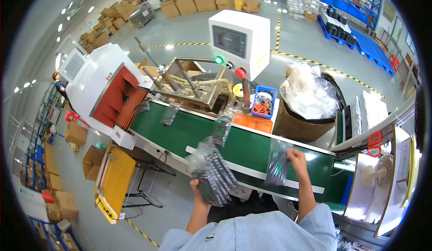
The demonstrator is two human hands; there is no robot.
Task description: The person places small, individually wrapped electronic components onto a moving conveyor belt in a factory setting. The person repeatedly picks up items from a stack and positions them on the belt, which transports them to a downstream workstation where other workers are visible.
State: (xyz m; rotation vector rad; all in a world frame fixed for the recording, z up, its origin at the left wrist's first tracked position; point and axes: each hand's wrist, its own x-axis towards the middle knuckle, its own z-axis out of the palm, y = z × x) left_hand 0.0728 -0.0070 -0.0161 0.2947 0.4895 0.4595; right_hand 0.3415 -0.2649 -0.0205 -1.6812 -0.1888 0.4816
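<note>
My left hand (197, 190) grips a stack of clear plastic bags (217, 179) with dark flat pieces inside, held at the near edge of the green conveyor belt (249, 145). Pinched in my right hand (295, 157) is a single clear plastic bag (276, 167) with a dark piece in it, over the belt's right part. On the belt just beyond the stack lies another bagged piece (221, 131). Farther left along the belt is a bagged piece (169, 114), with a smaller bag (143, 106) by the machine mouth.
A white machine with red curtain flaps (116, 95) stands at the belt's left end. Behind the belt are a control box (240, 44), a blue bin (264, 101), an orange tray (253, 122) and a carton full of plastic (297, 122). Red-handled scissors (374, 144) and a fan (384, 171) are at right.
</note>
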